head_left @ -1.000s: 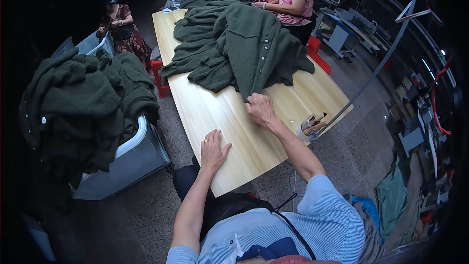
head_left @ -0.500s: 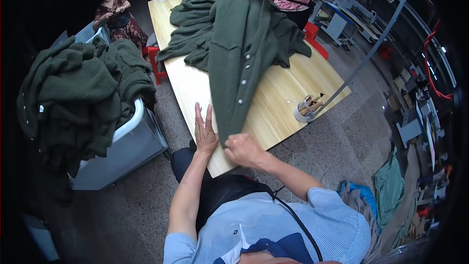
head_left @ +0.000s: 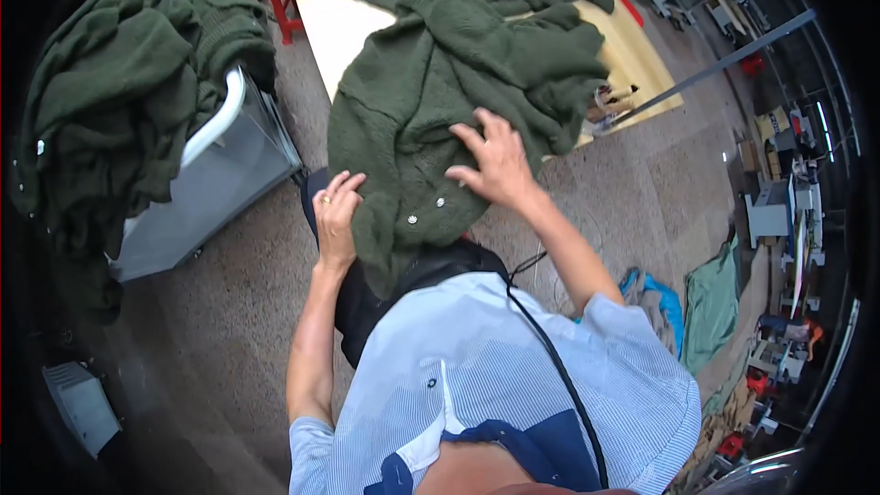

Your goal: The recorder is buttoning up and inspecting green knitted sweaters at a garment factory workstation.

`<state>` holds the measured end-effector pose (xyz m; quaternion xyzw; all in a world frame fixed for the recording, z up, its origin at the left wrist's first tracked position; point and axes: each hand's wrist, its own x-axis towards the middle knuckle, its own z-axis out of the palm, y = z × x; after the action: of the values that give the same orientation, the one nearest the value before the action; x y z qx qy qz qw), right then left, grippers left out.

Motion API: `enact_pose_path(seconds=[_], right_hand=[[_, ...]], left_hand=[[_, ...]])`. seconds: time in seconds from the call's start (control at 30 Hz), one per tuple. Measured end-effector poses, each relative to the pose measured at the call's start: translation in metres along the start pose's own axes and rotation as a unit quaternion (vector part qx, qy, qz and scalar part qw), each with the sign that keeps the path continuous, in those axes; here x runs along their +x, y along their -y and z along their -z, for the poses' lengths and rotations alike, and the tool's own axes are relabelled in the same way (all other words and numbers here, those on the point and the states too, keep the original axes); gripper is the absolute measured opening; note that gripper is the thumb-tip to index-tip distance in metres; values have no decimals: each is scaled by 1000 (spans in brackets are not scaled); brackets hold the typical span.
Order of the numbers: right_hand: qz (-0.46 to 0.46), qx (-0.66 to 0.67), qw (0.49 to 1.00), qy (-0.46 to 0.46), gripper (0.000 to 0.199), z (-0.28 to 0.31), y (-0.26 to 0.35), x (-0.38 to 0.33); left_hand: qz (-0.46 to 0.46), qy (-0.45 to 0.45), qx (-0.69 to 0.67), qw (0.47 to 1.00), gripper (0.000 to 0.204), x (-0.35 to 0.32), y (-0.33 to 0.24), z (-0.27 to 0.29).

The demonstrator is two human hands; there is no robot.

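By the left grip (head_left: 337,218), a fuzzy, dark green garment (head_left: 380,82) is touched; whether cloth is pinched cannot be told. Rumpled, with two shiny buttons (head_left: 440,203) showing, it is draped over the near edge of the worktop (head_left: 344,32). The right grip (head_left: 500,163) is splayed upon it, nothing clasped.

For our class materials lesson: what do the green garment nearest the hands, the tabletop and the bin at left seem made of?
Green garment: probably fuzzy knit, matte, with soft folds. Tabletop: wood or lookalike laminate, smooth; pale yellow, catching glare. Bin: likely plastic, given its smooth, rounded white rim.
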<state>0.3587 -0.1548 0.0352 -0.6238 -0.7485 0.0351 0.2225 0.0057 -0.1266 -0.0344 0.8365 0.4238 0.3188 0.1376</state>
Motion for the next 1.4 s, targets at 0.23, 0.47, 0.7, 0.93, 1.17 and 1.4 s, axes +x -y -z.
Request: enact_pose_path(seconds=[0.23, 0.47, 0.7, 0.93, 1.17, 1.4], right_hand=[[47, 60, 997, -20, 58, -18, -49, -25], [-53, 28, 988, -140, 34, -19, -85, -144], [-533, 564, 595, -211, 41, -50, -97, -128], [-419, 686, 595, -16, 36, -45, -103, -127], [-200, 852, 467, 127, 40, -49, -132, -176], [-339, 572, 743, 73, 44, 106, -2, -40]], left_hand=[[44, -59, -152, 986, 21, 29, 5, 3], [205, -78, -475, 852, 19, 76, 36, 20], [277, -120, -679, 669, 23, 51, 52, -1], [93, -19, -333, 938, 36, 60, 27, 50], [26, 153, -178, 972, 35, 35, -17, 110], [162, 228, -582, 764, 38, 16, 18, 183]])
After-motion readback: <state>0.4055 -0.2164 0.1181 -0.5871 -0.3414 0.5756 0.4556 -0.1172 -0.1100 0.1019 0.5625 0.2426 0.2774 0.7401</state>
